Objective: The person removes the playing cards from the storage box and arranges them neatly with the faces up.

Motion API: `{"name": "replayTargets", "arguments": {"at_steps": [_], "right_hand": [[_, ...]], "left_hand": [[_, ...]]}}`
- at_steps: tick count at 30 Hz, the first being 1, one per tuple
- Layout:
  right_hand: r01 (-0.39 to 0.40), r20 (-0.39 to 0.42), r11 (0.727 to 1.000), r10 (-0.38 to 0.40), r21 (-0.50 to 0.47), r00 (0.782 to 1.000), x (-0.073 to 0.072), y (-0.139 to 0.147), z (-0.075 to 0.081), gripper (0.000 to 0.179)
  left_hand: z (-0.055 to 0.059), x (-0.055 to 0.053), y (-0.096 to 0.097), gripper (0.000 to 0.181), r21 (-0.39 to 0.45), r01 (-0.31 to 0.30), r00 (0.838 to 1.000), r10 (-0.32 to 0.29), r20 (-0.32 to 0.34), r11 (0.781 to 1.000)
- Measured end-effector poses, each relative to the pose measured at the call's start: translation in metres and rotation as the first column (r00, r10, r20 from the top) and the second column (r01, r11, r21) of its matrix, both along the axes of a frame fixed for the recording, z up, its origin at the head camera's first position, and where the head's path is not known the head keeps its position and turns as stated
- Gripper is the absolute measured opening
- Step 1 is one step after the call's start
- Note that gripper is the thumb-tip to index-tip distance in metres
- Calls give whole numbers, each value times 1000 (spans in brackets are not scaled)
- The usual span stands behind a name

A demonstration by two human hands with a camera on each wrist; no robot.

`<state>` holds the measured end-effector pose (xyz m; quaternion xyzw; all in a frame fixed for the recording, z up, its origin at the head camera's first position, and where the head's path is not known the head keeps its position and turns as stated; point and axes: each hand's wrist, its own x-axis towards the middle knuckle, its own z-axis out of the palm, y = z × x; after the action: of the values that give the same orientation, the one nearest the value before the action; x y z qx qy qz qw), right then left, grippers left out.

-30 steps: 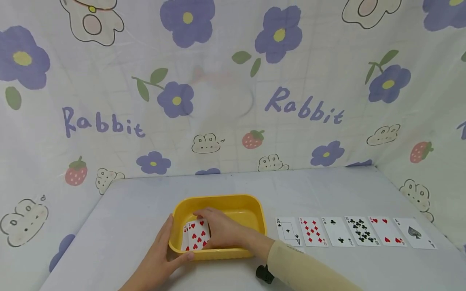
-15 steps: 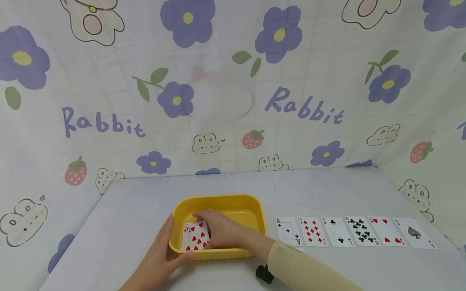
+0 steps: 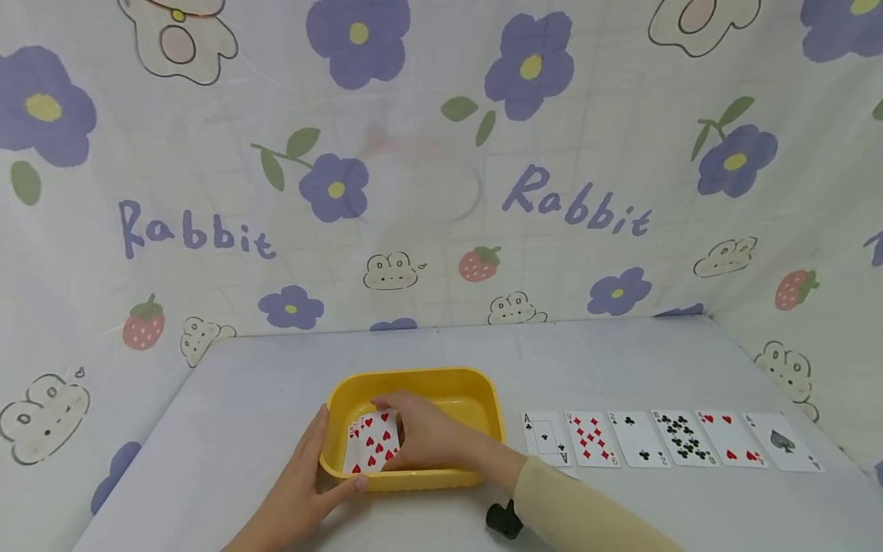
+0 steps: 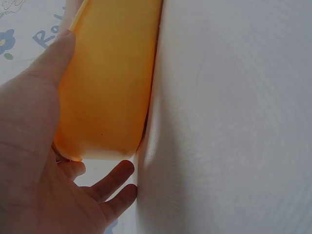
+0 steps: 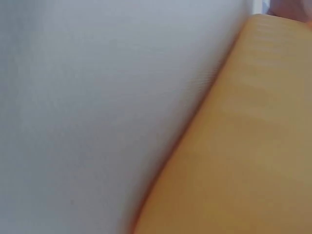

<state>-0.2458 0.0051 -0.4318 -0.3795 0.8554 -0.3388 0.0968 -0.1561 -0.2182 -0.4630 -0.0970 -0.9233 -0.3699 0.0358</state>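
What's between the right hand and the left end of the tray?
At least two overlapping heart cards, face up inside the yellow tray, as the head view shows.

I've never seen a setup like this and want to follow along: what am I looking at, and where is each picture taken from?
There is no machine here, just a person's two bare hands. The wide view comes from a camera worn on the head, looking forward and down. The close-ups come from cameras on the wrists: the left one shows the left hand at the yellow tray, the right one mostly the tray's wall and the tabletop. The left hand holds the tray's left end, while the right hand grips a heart card inside it; another card peeks out on its left. To the right lie face-up playing cards in a row. By the right sleeve is a small black object I can't identify.
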Motion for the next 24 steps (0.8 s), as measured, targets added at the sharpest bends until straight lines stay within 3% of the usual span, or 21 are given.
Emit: {"name": "replayTargets", "arguments": {"at_steps": [6,14,19,24], "right_hand": [[60,26,993,-58,-97,998,9,20,19,86],[39,-7,966,-42,-257,999,34,80,55,84],[48,-26,959,-58,-279,998,53,124,62,85],[74,-42,968,-86,-241,995,65,164,57,85]], "left_hand": [[-1,0,0,116,-1,-6,1000,6,-4,1000],[0,0,3,118,17,-14,1000,13,3,1000],[1,0,3,119,19,-22,999,21,32,1000],[0,1,2,120,11,-24,999,24,39,1000]]}}
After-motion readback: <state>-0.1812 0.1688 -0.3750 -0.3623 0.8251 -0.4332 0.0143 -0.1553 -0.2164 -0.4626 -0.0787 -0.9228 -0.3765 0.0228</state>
